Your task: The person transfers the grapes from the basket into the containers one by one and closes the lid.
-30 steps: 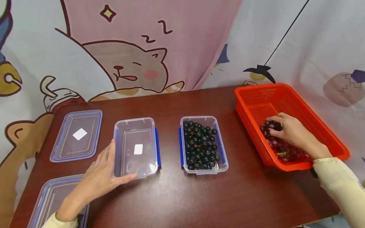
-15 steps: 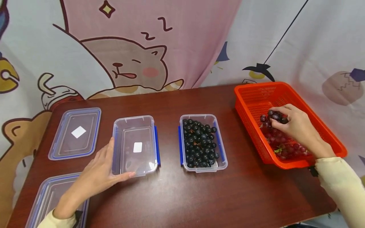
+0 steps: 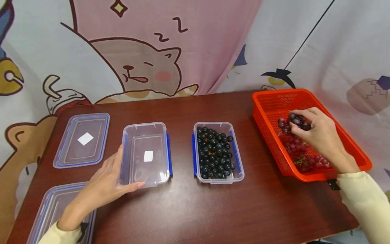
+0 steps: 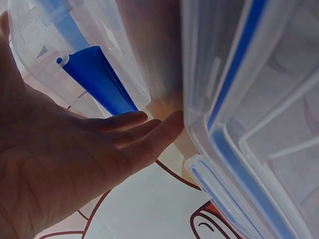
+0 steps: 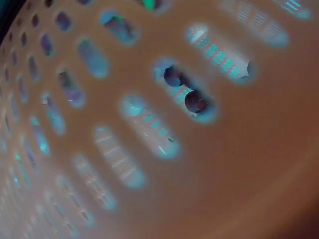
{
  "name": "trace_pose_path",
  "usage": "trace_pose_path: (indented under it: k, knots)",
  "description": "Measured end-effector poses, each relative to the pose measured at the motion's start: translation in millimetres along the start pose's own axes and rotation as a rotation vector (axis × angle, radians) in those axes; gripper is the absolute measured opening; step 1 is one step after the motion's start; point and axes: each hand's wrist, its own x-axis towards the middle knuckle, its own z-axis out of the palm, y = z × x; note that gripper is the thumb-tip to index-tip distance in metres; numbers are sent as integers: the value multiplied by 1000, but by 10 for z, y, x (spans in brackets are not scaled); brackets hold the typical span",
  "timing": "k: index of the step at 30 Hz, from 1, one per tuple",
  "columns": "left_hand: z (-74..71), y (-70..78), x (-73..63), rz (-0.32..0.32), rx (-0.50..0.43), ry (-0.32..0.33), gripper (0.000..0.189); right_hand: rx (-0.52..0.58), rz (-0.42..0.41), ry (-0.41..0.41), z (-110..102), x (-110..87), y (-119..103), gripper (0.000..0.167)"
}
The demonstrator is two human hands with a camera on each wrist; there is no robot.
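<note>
My right hand [image 3: 323, 135] pinches a bunch of dark purple grapes [image 3: 297, 121] between thumb and fingers, over the orange slotted basket [image 3: 350, 149]. Redder grapes [image 3: 310, 163] with a green stem lie below it in the basket. At left, my left hand [image 3: 103, 181] rests against a clear plastic container [image 3: 138, 145]: straight fingers run along its left side, the thumb at its front corner. A white square shows through its floor. In the left wrist view, fingers [image 4: 149, 142] extend beside the container's blue latch [image 4: 99, 79]. The basket wall [image 5: 239, 164] fills the right wrist view, hiding the hand.
A second clear container [image 3: 239, 169] full of black grapes [image 3: 214, 152] stands mid-table. Two clear lids lie at left: a far lid [image 3: 71, 152] with a white label and a near lid [image 3: 51, 206] partly under my left forearm. A printed curtain [image 3: 210, 44] hangs behind the table.
My right hand has lifted the dark grapes a little up and away from the redder grapes in the basket. The left hand keeps its place at the container.
</note>
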Motion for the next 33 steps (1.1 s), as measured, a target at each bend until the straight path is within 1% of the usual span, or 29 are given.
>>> trace_pose_path:
  k: [5,11,14,22,25,29,33]
  knots:
    - [5,-14,2,-5,0,-6,146,13,5,47,-35,-6,-114,45]
    - [20,-18,6,-1,-4,4,146,15,-1,106,-103,-1,-239,45]
    - [18,-15,8,-6,-8,7,147,13,-18,132,-120,3,-309,45]
    - [4,-17,1,-17,-6,2,147,49,-87,194,-97,4,-555,47]
    - [4,-23,2,-19,-7,0,147,58,-112,205,-74,6,-647,48]
    - [12,-27,-1,-17,-11,4,146,74,-142,202,-43,9,-746,48]
    - [20,-10,9,-20,-11,2,146,88,-152,207,-28,13,-819,47]
